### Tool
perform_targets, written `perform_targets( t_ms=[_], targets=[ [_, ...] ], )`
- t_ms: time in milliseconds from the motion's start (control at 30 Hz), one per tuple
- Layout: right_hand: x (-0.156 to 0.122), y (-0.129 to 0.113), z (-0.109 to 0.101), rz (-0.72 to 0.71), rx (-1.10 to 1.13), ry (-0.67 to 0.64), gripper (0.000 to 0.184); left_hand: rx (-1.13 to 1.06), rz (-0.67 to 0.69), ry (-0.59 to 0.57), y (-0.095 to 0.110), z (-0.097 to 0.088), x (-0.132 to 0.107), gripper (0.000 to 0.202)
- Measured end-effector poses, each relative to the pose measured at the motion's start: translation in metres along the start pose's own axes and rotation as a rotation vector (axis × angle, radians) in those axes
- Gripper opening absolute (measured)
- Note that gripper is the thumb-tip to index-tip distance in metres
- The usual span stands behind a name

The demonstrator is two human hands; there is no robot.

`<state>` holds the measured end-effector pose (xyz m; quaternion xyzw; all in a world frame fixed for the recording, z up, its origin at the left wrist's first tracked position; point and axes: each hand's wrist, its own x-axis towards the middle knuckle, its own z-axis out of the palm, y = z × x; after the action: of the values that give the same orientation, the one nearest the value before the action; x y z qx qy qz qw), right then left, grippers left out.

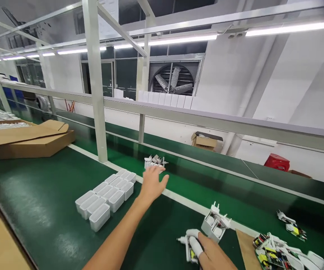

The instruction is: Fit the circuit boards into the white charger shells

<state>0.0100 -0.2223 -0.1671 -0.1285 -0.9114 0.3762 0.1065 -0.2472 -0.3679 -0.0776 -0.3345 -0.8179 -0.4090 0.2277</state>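
Note:
My left hand (152,183) is stretched out over the strip beside the green belt, fingers apart and nothing visibly in it. Just beyond its fingertips stands a small cluster of white plug adapters (154,161) on the belt; the fingers partly cover it. Low in the view, my right hand (206,249), with white covers on its thumb and finger, grips a white plug adapter (189,248) whose pins point left and which has a yellow part inside. Right behind that hand are white casings with plug parts (215,223) standing in them. White open-looking plastic casings (105,197) stand in rows left of my left arm.
Circuit boards with plug parts (282,253) lie heaped at the lower right, by a brown cardboard sheet (247,247). Another plug with a board (292,225) rests on the belt (190,191). A cardboard box (27,144) sits left. A metal post (94,82) and rail (206,122) cross in front.

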Motion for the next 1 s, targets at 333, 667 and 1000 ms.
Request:
perform_targets(
  t_ms=[333,667,1000],
  targets=[
    [-0.027,0.016,-0.008,0.167,-0.112,0.023,0.022,0.394,-0.193,-0.060,-0.057,-0.064,-0.040,0.010],
    [-0.056,0.005,-0.047,0.078,-0.037,-0.070,0.045,-0.097,0.205,-0.687,0.040,0.010,-0.082,0.011],
    [-0.062,0.007,-0.047,-0.239,-0.132,0.043,0.078,-0.397,0.151,-0.899,0.033,0.014,-0.098,0.046]
  ],
)
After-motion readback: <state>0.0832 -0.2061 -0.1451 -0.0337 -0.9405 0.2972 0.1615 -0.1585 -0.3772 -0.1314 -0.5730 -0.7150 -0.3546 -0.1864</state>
